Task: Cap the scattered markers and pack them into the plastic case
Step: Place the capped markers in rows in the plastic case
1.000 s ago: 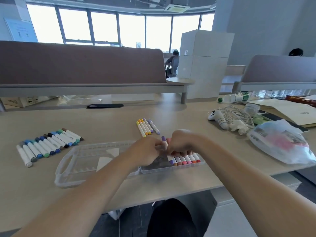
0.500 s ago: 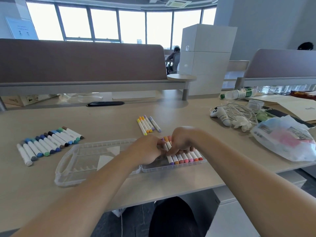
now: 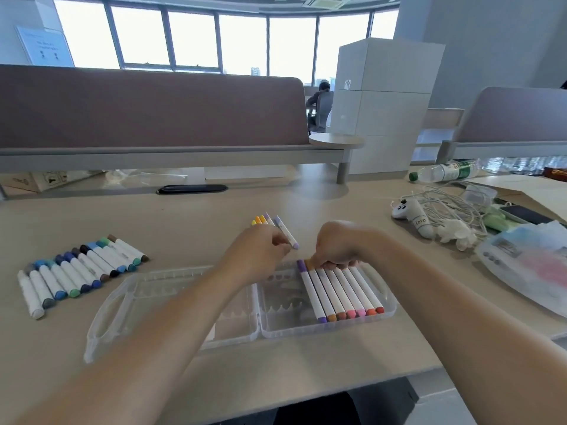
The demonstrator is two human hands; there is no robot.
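7 capped markers [image 3: 340, 289], caps purple to red, are packed side by side in the right half of the open clear plastic case [image 3: 171, 289]; the left half is seen bare. The right hand [image 3: 336, 245] is curled over their far ends; whether any is gripped cannot be told. A lilac-capped marker [image 3: 287, 233] is pinched at the fingertips of the left hand [image 3: 257, 253], just behind the case. A few yellow and orange markers [image 3: 260, 219] are partly hidden behind that hand. A row of blue, green and grey markers [image 3: 82, 271] is laid on the desk [image 3: 199, 222], left of the case. "olo" is read on a white controller [image 3: 414, 216]. The green label on the bottle [image 3: 445, 171] is not legible.
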